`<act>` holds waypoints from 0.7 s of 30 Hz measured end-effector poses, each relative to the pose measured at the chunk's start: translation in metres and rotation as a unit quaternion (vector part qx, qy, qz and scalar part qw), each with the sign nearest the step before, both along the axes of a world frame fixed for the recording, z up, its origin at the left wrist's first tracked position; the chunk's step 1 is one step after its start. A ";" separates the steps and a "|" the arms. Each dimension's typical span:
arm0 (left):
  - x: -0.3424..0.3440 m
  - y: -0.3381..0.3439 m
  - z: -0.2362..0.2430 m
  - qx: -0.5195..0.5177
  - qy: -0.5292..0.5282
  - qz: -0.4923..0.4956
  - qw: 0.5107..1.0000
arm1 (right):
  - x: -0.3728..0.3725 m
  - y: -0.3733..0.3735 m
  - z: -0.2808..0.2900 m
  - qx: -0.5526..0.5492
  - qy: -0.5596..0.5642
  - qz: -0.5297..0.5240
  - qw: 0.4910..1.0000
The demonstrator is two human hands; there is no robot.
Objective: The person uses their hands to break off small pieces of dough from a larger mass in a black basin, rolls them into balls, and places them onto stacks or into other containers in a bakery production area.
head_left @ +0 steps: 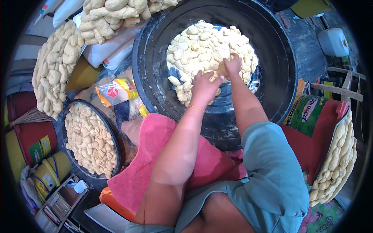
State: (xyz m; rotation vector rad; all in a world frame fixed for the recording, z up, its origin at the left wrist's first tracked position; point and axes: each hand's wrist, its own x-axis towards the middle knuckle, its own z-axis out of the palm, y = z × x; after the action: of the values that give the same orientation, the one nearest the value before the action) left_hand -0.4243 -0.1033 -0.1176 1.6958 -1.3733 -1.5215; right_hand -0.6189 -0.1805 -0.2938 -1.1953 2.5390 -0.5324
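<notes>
A wide black basin stands in front of me, with many pale, floury dough pieces heaped on its bottom. My left hand reaches over the near edge of the heap. Its fingers are spread and bent down at the dough, and a thin orange band circles the wrist. Just to its right and farther in, my right hand rests at the heap with fingers apart. Shaded dough lies between the two hands. I see no piece lifted in either hand, though some fingertips are partly hidden.
A pink towel covers my lap. Left, a dark round tub holds smaller dough pieces, near a yellow-and-clear plastic packet. Dough-topped containers stand upper left; a red bucket topped with dough stands right. A white jerrycan is far right.
</notes>
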 end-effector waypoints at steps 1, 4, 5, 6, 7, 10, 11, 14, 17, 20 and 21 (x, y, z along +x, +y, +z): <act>-0.003 0.001 0.003 0.001 0.001 -0.028 1.000 | -0.002 -0.010 0.000 0.001 -0.001 0.000 1.000; -0.008 0.001 0.002 0.001 0.014 -0.048 0.999 | -0.010 -0.028 -0.001 0.019 0.022 0.160 0.987; -0.005 0.000 0.001 -0.004 0.019 -0.043 0.999 | -0.003 -0.032 0.000 0.019 0.018 0.163 0.986; -0.001 0.000 0.000 -0.003 0.014 -0.039 0.999 | 0.003 -0.035 0.001 0.053 0.036 0.158 0.985; 0.002 0.000 -0.001 0.001 0.023 -0.031 0.999 | 0.011 -0.037 0.001 0.086 0.054 0.153 0.983; 0.003 -0.001 -0.002 0.003 0.033 -0.025 0.999 | -0.004 -0.036 -0.015 0.012 -0.001 0.163 0.987; 0.004 -0.001 -0.003 0.002 0.029 -0.026 0.999 | -0.010 -0.030 -0.023 0.012 0.001 0.164 0.986; -0.015 -0.007 0.003 -0.012 0.057 -0.026 0.998 | -0.066 -0.001 -0.052 -0.214 -0.138 -0.008 0.967; -0.009 -0.003 -0.012 -0.024 0.062 0.003 0.998 | -0.044 0.022 -0.047 -0.318 -0.422 -0.217 0.821; 0.009 0.000 -0.015 -0.014 0.041 0.037 0.998 | -0.013 0.056 -0.018 -0.353 -0.571 -0.244 0.699; 0.006 -0.001 -0.011 -0.014 0.045 0.033 0.998 | -0.024 0.063 -0.014 -0.333 -0.583 -0.181 0.719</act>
State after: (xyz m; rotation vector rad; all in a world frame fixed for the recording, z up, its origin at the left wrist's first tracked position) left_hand -0.4184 -0.1045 -0.1290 1.6198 -1.2746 -1.5155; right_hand -0.6427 -0.1170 -0.3078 -0.1933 1.3957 -1.7169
